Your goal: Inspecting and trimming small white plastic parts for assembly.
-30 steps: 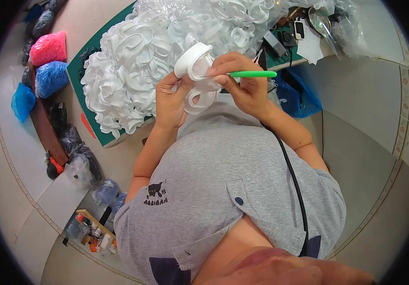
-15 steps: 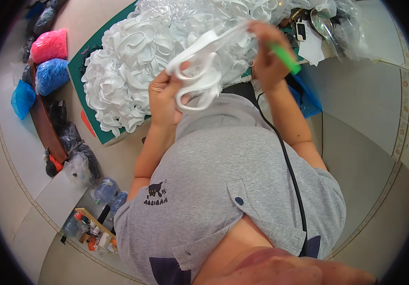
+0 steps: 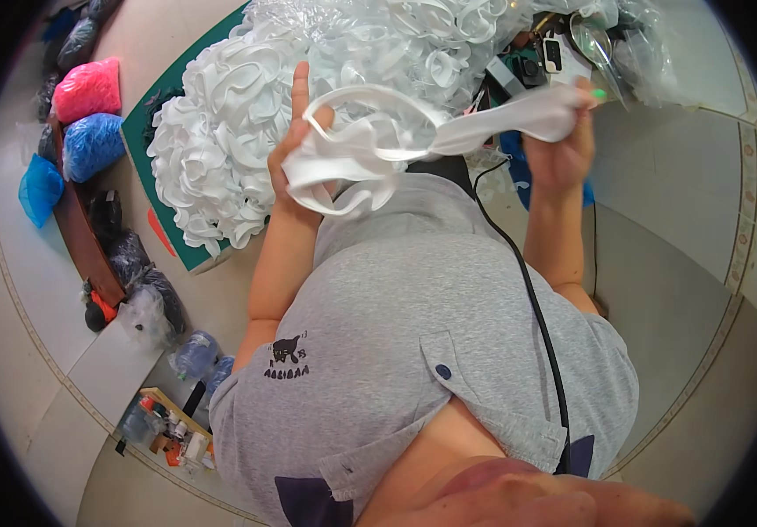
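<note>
A white looped fabric-like band (image 3: 343, 167) stretches between my two hands above the table edge, smeared by motion. My left hand (image 3: 289, 158) holds the bunched loops on the left, its index finger sticking straight up. On the right, my right hand (image 3: 561, 154) is closed around the other end of the band. A small bright green piece (image 3: 599, 94) shows by its fingertips; the rest of that thing is hidden. Beyond my left hand lies a big heap of similar white loops (image 3: 220, 132).
The heap lies on a green-topped table (image 3: 137, 132). At the back right are a small white device (image 3: 553, 54) and clear plastic bags (image 3: 646, 53). Pink (image 3: 88, 90) and blue bags (image 3: 93, 145) stand at the left. A black cable (image 3: 532, 299) runs down my shirt.
My right hand has swung right and slightly lower, pulling the band out sideways. My left index finger has straightened upward. The green piece is now mostly hidden.
</note>
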Action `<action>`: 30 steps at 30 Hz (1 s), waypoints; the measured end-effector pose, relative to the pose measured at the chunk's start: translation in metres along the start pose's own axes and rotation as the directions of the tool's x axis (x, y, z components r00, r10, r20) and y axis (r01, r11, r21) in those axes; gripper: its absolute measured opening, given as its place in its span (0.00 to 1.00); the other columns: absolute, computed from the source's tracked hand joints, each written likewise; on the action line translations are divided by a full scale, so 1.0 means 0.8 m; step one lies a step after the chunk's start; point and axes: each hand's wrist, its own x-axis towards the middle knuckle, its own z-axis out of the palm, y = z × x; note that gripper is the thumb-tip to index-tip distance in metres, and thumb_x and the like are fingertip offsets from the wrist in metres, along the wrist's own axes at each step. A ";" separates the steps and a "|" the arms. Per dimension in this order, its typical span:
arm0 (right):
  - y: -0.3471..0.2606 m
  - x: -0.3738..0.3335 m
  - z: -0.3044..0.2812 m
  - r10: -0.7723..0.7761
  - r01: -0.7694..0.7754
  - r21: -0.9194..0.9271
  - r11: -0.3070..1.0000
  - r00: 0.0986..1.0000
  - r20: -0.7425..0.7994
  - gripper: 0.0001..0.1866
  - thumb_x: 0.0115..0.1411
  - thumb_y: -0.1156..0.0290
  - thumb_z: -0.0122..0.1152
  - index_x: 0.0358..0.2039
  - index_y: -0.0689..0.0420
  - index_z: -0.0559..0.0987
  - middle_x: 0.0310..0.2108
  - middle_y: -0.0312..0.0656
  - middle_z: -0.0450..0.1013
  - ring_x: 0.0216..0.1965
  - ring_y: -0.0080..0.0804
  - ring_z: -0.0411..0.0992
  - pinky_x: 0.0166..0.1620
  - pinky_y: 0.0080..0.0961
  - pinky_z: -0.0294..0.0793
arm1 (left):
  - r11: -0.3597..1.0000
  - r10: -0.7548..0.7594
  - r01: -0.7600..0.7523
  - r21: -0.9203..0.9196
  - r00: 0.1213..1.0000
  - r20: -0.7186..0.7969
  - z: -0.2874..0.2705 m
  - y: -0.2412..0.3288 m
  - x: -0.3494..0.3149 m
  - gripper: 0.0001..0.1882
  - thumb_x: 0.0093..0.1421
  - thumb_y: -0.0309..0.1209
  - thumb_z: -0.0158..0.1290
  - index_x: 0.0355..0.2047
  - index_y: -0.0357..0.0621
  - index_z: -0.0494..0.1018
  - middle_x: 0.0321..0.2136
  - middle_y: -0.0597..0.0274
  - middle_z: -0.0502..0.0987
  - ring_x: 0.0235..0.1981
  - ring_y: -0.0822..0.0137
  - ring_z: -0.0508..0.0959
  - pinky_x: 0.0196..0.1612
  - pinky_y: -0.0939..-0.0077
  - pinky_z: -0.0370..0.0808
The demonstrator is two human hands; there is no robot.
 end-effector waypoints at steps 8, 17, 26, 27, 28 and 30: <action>-0.120 -0.032 -0.129 -0.272 0.300 -0.020 0.954 0.829 -0.489 0.11 0.61 0.69 0.53 0.37 0.64 0.75 0.38 0.45 0.75 0.41 0.32 0.73 0.49 0.29 0.75 | 0.998 -0.059 0.057 -0.027 0.994 -0.090 -0.011 -0.003 0.005 0.39 0.57 0.25 0.48 0.66 0.46 0.42 0.46 0.53 0.72 0.49 0.59 0.72 0.55 0.64 0.69; -0.138 -0.177 -0.274 -0.166 -0.884 -0.463 0.068 0.448 -0.879 0.11 0.57 0.65 0.61 0.31 0.62 0.78 0.22 0.35 0.73 0.22 0.21 0.70 0.27 0.15 0.70 | 0.954 -0.139 0.206 0.216 0.947 -0.289 -0.035 0.027 -0.011 0.31 0.59 0.25 0.49 0.62 0.43 0.53 0.45 0.54 0.72 0.42 0.66 0.76 0.41 0.75 0.77; -0.014 -0.050 -0.117 0.178 -0.533 -0.819 0.213 0.845 -0.504 0.11 0.65 0.67 0.48 0.31 0.60 0.73 0.26 0.35 0.77 0.23 0.15 0.70 0.27 0.13 0.69 | 0.969 -0.235 0.245 0.007 0.935 -0.267 0.018 0.011 0.009 0.29 0.61 0.27 0.45 0.62 0.37 0.52 0.47 0.49 0.71 0.41 0.64 0.77 0.38 0.74 0.79; 0.004 -0.041 -0.104 0.197 -0.440 -0.840 0.317 0.897 -0.396 0.10 0.66 0.69 0.47 0.32 0.60 0.74 0.31 0.40 0.78 0.24 0.16 0.70 0.26 0.12 0.67 | 0.969 -0.236 0.247 0.008 0.935 -0.265 0.010 0.012 0.012 0.29 0.61 0.27 0.45 0.62 0.37 0.52 0.47 0.49 0.71 0.41 0.64 0.77 0.38 0.74 0.79; 0.023 -0.034 -0.083 0.295 -0.413 -0.769 0.487 0.907 -0.301 0.09 0.65 0.70 0.47 0.33 0.60 0.74 0.39 0.44 0.76 0.31 0.20 0.72 0.33 0.15 0.70 | 0.944 -0.321 0.316 -0.091 0.946 -0.049 -0.007 0.013 0.015 0.29 0.61 0.28 0.45 0.62 0.37 0.52 0.47 0.47 0.71 0.38 0.65 0.78 0.31 0.79 0.78; 0.045 -0.010 -0.032 0.334 -0.065 -0.839 0.541 0.932 0.144 0.06 0.61 0.72 0.54 0.36 0.60 0.75 0.50 0.44 0.69 0.43 0.26 0.69 0.43 0.23 0.69 | 0.901 -0.371 0.399 -0.168 0.912 0.175 -0.007 0.011 0.015 0.28 0.62 0.29 0.44 0.62 0.37 0.52 0.46 0.46 0.71 0.35 0.67 0.78 0.23 0.84 0.77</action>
